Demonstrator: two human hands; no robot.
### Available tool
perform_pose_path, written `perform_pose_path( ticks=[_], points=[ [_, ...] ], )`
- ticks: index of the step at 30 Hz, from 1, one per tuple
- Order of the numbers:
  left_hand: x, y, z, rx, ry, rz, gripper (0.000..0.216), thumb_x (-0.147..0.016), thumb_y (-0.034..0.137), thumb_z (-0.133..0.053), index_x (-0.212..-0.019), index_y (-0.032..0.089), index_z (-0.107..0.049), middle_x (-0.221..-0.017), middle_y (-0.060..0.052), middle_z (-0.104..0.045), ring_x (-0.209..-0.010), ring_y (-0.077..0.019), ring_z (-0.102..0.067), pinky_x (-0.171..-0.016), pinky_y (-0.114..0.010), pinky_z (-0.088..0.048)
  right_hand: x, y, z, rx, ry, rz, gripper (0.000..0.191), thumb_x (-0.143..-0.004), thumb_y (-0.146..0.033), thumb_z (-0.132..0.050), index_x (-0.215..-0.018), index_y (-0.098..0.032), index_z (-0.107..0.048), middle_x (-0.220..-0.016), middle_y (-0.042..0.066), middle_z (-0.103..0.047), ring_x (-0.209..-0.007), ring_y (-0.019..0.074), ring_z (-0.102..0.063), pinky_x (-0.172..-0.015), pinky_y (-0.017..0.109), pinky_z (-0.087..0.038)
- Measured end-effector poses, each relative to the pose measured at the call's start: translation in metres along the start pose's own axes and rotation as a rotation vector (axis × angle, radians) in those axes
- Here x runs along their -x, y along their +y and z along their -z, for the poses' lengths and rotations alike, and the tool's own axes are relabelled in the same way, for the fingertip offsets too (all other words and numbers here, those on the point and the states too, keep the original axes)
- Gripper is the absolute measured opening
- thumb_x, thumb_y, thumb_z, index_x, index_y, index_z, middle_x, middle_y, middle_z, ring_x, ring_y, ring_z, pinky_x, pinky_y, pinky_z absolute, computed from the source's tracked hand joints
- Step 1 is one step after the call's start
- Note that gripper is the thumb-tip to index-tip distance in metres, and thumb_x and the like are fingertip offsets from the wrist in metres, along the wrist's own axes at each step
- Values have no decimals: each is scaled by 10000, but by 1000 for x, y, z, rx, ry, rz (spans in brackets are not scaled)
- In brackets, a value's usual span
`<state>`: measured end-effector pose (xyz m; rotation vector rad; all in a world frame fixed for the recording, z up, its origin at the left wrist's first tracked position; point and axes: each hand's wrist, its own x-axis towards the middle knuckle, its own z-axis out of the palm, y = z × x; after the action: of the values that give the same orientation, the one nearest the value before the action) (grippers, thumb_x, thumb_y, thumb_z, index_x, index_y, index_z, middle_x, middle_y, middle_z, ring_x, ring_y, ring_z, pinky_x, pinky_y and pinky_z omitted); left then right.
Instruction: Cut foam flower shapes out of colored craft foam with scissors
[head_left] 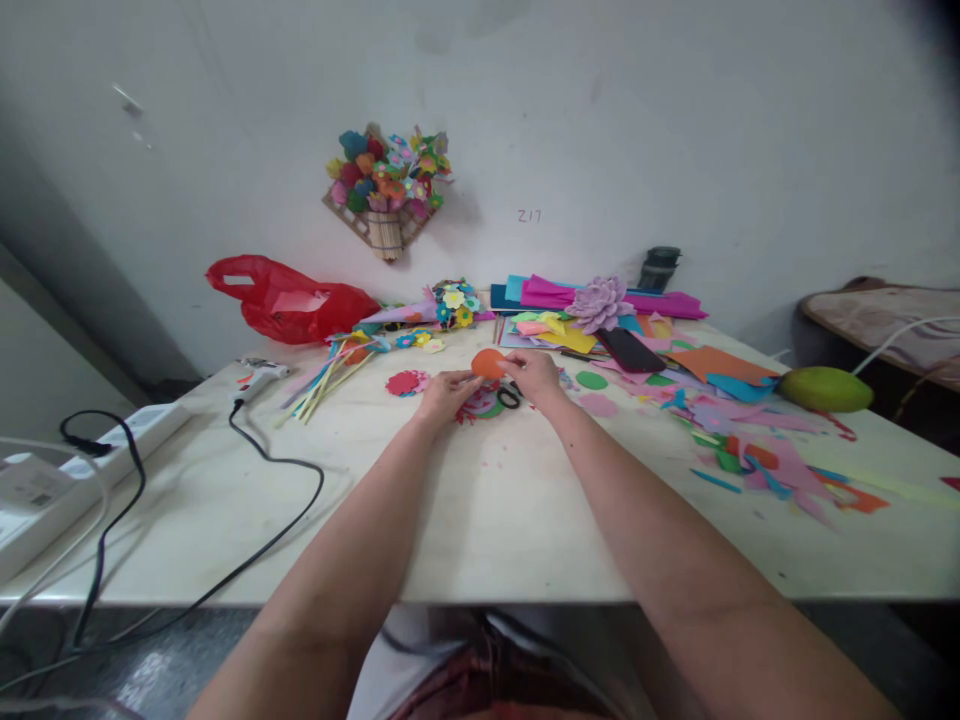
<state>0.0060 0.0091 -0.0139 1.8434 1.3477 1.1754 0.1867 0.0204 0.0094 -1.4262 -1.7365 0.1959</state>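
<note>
An orange paper circle [488, 363] is held up over the table between my two hands. My left hand [448, 394] grips its lower left edge with closed fingers, and my right hand [535, 374] pinches it at the right. Under my hands lie scissors [509, 397] with black handles, partly hidden by my right hand. Cut pink and green paper pieces [481, 404] lie beneath them. A red scalloped paper disc [403, 383] rests left of my left hand. To the right of my right hand are a green paper oval [592, 380] and a pink scalloped piece [598, 404].
At left are a glue gun [259, 376] with a black cord, a power strip [124, 450] and a red plastic bag [289, 305]. Paper flowers [455, 303] stand behind. A dark phone [630, 350], paper scraps [787, 465] and a green fruit [825, 389] lie at right.
</note>
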Motion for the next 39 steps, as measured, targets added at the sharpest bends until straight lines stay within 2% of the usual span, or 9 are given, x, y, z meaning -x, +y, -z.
perform_pose_path(
  ticks=[5, 9, 13, 17, 20, 23, 29, 36, 39],
  points=[
    [-3, -1, 2, -123, 16, -79, 250, -711, 426, -667, -770, 199, -753, -1013, -98, -718, -991, -264, -642, -858, -338, -474, -3, -1, 3, -148, 2, -138, 199, -823, -309, -540, -771, -191, -692, -697, 30, -687, -718, 175, -615, -666, 266, -456],
    [-2, 6, 4, 54, 69, -71, 307, -704, 471, -656, -666, 174, -721, -773, -76, -719, -815, -231, -657, -673, -268, -492, 0, -6, 2, -377, -116, -268, 210, -837, -290, -515, -742, -162, -652, -644, 28, -662, -599, 149, -590, -601, 255, -470],
    [3, 11, 4, 195, 61, 41, 369, -655, 514, -679, -643, 146, -669, -538, -17, -599, -573, -156, -577, -471, -219, -410, 6, -12, -3, -557, -216, -314, 156, -810, -276, -553, -713, -163, -596, -548, -15, -605, -495, 115, -535, -480, 208, -411],
    [4, 12, 2, 342, 46, 59, 376, -612, 504, -715, -621, 145, -605, -505, 21, -535, -468, -90, -472, -426, -202, -344, 12, -17, -6, -593, -260, -301, 156, -804, -254, -554, -674, -168, -560, -527, -33, -581, -471, 96, -506, -444, 185, -375],
    [5, 13, 1, 406, 28, 62, 387, -590, 503, -730, -640, 145, -593, -549, 5, -571, -499, -97, -503, -450, -207, -360, 12, -18, -3, -585, -273, -285, 157, -801, -239, -560, -666, -160, -561, -533, -28, -582, -462, 84, -498, -448, 175, -385],
    [6, 16, 0, 437, 1, 134, 428, -565, 530, -738, -690, 150, -587, -583, -22, -614, -541, -134, -572, -461, -219, -382, 4, -12, 2, -537, -191, -298, 149, -815, -246, -546, -723, -143, -602, -639, 6, -645, -457, 75, -506, -450, 176, -400],
    [7, 18, 0, 433, -29, 191, 431, -586, 531, -731, -720, 168, -543, -535, -20, -624, -538, -170, -626, -482, -239, -430, -19, 27, 21, -343, 106, -454, 278, -860, -257, -474, -1053, -126, -625, -898, 75, -702, -525, 95, -591, -495, 199, -457],
    [5, 12, -2, 493, -52, 215, 399, -605, 479, -749, -755, 166, -553, -536, 5, -624, -529, -162, -639, -570, -282, -512, -20, 41, 42, 208, -41, -462, 269, -804, -263, -523, -974, -208, -724, -1015, 72, -711, -933, 231, -653, -729, 282, -489],
    [4, 10, -3, 519, -58, 224, 377, -611, 448, -758, -749, 162, -554, -538, 5, -628, -514, -158, -638, -575, -284, -522, -17, 36, 43, 439, -187, -411, 252, -782, -295, -552, -952, -250, -734, -1041, 71, -705, -965, 247, -644, -737, 311, -484]
  ],
)
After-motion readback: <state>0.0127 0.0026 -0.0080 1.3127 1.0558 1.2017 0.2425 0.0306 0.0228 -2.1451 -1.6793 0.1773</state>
